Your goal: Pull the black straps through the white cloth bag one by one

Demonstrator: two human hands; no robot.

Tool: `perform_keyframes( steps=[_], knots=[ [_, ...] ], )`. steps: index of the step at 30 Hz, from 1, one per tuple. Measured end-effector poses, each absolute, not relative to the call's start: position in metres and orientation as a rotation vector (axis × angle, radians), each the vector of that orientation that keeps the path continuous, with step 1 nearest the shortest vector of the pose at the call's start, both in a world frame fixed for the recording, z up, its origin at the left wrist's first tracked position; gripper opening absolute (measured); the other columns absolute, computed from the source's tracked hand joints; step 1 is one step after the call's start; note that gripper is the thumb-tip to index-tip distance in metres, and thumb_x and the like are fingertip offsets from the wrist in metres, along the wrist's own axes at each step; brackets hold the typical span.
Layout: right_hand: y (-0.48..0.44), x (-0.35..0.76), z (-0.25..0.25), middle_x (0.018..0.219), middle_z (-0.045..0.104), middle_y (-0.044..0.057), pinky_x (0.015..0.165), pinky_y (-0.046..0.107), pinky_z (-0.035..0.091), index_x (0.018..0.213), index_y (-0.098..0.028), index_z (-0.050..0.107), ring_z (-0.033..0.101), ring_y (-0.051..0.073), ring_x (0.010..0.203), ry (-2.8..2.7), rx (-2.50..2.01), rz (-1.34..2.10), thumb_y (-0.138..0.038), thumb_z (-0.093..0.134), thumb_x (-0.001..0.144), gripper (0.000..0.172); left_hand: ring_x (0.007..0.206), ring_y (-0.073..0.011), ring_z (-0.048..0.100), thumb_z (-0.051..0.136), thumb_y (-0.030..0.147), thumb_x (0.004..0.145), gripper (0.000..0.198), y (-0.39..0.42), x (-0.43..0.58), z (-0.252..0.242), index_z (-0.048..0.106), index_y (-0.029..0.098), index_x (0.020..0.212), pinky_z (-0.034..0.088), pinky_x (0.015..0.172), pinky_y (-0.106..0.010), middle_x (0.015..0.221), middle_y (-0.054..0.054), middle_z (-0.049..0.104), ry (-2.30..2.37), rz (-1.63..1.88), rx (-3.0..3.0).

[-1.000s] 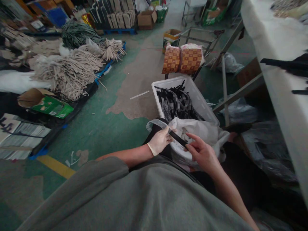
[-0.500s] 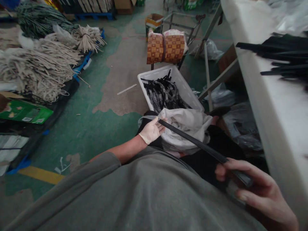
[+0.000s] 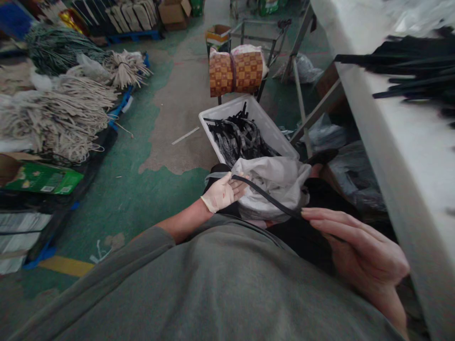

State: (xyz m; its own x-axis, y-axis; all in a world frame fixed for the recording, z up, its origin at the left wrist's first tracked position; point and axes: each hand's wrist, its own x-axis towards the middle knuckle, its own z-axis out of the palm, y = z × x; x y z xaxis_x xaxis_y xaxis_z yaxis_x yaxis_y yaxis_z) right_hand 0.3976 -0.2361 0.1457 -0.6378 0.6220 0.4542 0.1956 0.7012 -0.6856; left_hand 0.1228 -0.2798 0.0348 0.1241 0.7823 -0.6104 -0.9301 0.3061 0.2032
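A long, narrow black strip [image 3: 265, 193] runs between my two hands in a slight curve. My left hand [image 3: 224, 193], in a thin pale glove with its palm turned up, pinches the far end at the thumb. At the near end, my right hand [image 3: 359, 237] closes thumb and fingers on the strip; the end itself is hidden there. Under the strip a white sack [image 3: 273, 182] lies bunched by my knees. Just beyond it a white plastic crate [image 3: 279, 135] contains many black strips [image 3: 243, 137], some with a greyish sheen.
On my right stands a white-topped table [image 3: 398, 156] with a pile of black strips [image 3: 415, 66]. A checkered roll [image 3: 238, 73] rests on a metal frame behind the crate. Bundles of pale cords [image 3: 53, 109] and a green carton [image 3: 42, 179] sit on the left, by the green floor.
My right hand has moved left and away from my body along the strip, and less of the strip shows. The strip now bends more. My left hand keeps its pinch.
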Motion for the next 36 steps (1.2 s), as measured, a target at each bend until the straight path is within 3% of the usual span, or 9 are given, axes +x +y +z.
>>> perform_keyframes(
  steps=[3,7,12,20,23,26,28,31,36],
  knots=[
    [-0.236,0.376,0.142,0.103,0.074,0.004,0.077,0.029,0.06,0.105,-0.024,0.068,0.072,0.018,0.091,-2.272,-0.44,0.791,-0.002,0.057,0.086,0.031,0.098,-0.02,0.068,0.037,0.038,0.1,0.041,-0.28,0.123,0.032,0.061,0.011,0.121,0.052,0.085,-0.031,0.114,-0.015,0.069,0.673,1.221,-0.202],
    [-0.23,0.365,0.143,0.1,0.075,0.005,0.077,0.027,0.059,0.103,-0.024,0.068,0.072,0.016,0.089,-2.287,-0.414,0.737,-0.005,0.056,0.088,0.027,0.1,-0.0201,0.068,0.033,0.038,0.101,0.043,-0.28,0.123,0.034,0.065,0.011,0.112,0.051,0.085,-0.031,0.114,-0.015,0.069,0.669,1.167,-0.112],
    [-0.221,0.371,0.147,0.101,0.075,0.006,0.078,0.028,0.058,0.103,-0.024,0.068,0.071,0.016,0.091,-2.348,-0.37,0.724,-0.004,0.058,0.087,0.028,0.088,-0.0216,0.07,0.035,0.047,0.099,0.052,-0.289,0.124,0.034,0.069,0.008,0.091,0.051,0.08,-0.029,0.094,-0.016,0.073,0.767,0.888,0.084],
    [-0.214,0.325,0.074,0.11,0.073,0.009,0.08,0.029,0.058,0.097,-0.021,0.065,0.07,0.016,0.096,-2.218,-0.414,1.138,-0.016,0.051,0.093,0.016,0.078,-0.0217,0.069,0.041,0.052,0.095,0.055,-0.296,0.142,0.038,0.071,0.008,0.082,0.05,0.081,-0.033,0.084,-0.016,0.073,0.61,0.722,0.257],
    [-0.218,0.312,0.054,0.098,0.074,0.005,0.065,0.024,0.06,0.092,-0.022,0.063,0.071,0.014,0.082,-1.965,-0.57,1.457,-0.024,0.048,0.096,0.016,0.077,-0.0225,0.07,0.042,0.054,0.094,0.056,-0.296,0.146,0.038,0.071,0.009,0.078,0.05,0.081,-0.033,0.08,-0.016,0.072,0.593,0.658,0.269],
    [-0.217,0.321,0.055,0.08,0.072,0.001,0.06,0.024,0.059,0.087,-0.022,0.063,0.069,0.013,0.067,-1.748,-0.769,1.527,-0.03,0.05,0.095,0.017,0.083,-0.0254,0.071,0.042,0.059,0.092,0.061,-0.298,0.139,0.026,0.07,0.005,0.096,0.053,0.079,-0.035,0.091,-0.019,0.072,0.61,0.572,0.165],
    [-0.214,0.341,0.064,0.075,0.07,0.0,0.057,0.025,0.058,0.086,-0.023,0.063,0.068,0.014,0.063,-1.598,-0.867,1.509,-0.03,0.053,0.094,0.014,0.086,-0.0263,0.071,0.041,0.06,0.092,0.061,-0.297,0.126,0.011,0.065,0.006,0.108,0.055,0.076,-0.036,0.098,-0.02,0.072,0.66,0.736,-0.042],
    [-0.211,0.381,0.084,0.066,0.066,-0.001,0.049,0.026,0.055,0.083,-0.024,0.063,0.065,0.016,0.056,-1.402,-0.923,1.481,-0.03,0.06,0.089,0.009,0.078,-0.0231,0.071,0.042,0.054,0.095,0.052,-0.286,0.091,-0.013,0.058,0.007,0.113,0.057,0.07,-0.034,0.087,-0.015,0.072,0.814,1.238,-0.43],
    [-0.218,0.435,0.093,0.065,0.066,0.002,0.054,0.029,0.057,0.081,-0.026,0.067,0.065,0.018,0.058,-1.452,-1.071,1.472,-0.04,0.065,0.085,0.015,0.064,-0.0165,0.069,0.039,0.042,0.099,0.042,-0.242,0.029,-0.015,0.048,0.011,0.126,0.056,0.061,-0.027,0.075,-0.007,0.069,0.974,1.799,-0.648]
  ],
)
